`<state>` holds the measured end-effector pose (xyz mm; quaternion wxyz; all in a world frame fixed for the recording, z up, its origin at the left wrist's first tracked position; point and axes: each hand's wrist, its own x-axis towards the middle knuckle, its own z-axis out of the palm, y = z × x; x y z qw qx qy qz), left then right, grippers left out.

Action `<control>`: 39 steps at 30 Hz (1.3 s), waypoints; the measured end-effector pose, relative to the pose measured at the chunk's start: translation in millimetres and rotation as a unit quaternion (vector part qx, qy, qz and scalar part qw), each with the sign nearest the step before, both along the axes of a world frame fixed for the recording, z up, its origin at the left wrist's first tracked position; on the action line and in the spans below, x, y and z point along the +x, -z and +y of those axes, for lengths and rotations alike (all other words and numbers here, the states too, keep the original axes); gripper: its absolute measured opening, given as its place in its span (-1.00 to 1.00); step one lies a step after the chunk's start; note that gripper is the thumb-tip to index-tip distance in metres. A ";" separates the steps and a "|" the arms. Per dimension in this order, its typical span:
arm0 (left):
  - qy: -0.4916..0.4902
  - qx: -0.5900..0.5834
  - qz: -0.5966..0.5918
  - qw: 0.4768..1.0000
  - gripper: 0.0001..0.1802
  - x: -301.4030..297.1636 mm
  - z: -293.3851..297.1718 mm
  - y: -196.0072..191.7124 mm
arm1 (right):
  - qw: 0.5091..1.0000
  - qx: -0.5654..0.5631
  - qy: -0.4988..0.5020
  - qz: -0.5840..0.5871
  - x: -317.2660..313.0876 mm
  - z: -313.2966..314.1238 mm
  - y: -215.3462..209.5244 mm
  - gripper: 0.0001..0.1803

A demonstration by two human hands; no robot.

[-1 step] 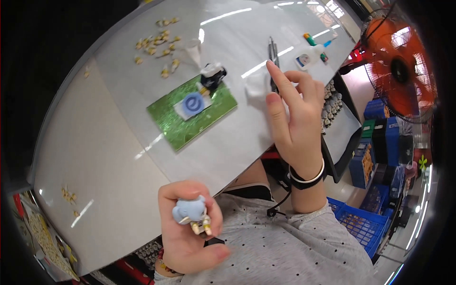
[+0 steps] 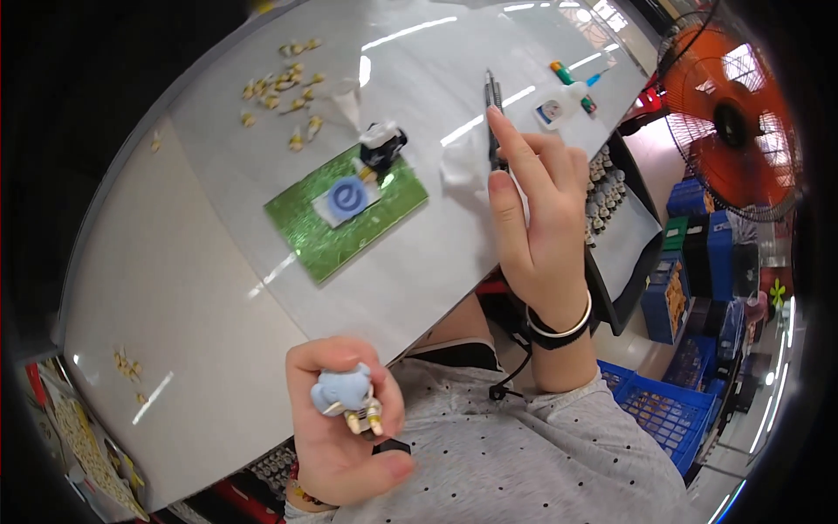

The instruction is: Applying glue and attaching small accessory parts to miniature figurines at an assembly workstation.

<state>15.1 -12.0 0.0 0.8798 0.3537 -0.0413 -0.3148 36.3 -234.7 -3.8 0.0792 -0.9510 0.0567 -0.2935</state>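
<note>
In my left hand, near the table's front edge, is a small figurine with light blue hair and a pale body. The fingers curl round it while the thumb points away. My right hand hovers by the table's right edge, fingers apart and nothing between them. Just beyond its fingertips lies a pair of dark tweezers, partly hidden by the index finger. A green mat lies in the middle, bearing a blue disc on a white piece and a small black-and-white object.
Several small yellow-and-white parts lie scattered at the back left, with a smaller group at the left. A white bottle stands at the back right. Beside the table are a black tray holding figurines, blue crates and an orange fan.
The table and the things on it have shifted slightly to the left in view. Both hands keep nearly the same pose, and the figurine stays in my left hand.
</note>
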 end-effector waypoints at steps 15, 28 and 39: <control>0.009 0.075 -0.025 0.997 -0.12 -13.3 -19.5 -5.8 | 0.435 0.824 -0.362 0.035 -61.5 13.3 -15.0 -0.07; 0.089 0.204 -0.180 0.958 0.35 -35.3 -90.4 14.1 | 0.773 0.587 -0.231 0.071 -118.7 -24.3 9.3 -0.70; 0.301 -0.501 -0.098 0.805 -0.06 -62.1 -180.2 -60.9 | 0.904 0.175 0.280 0.270 -223.5 -211.0 70.0 -0.82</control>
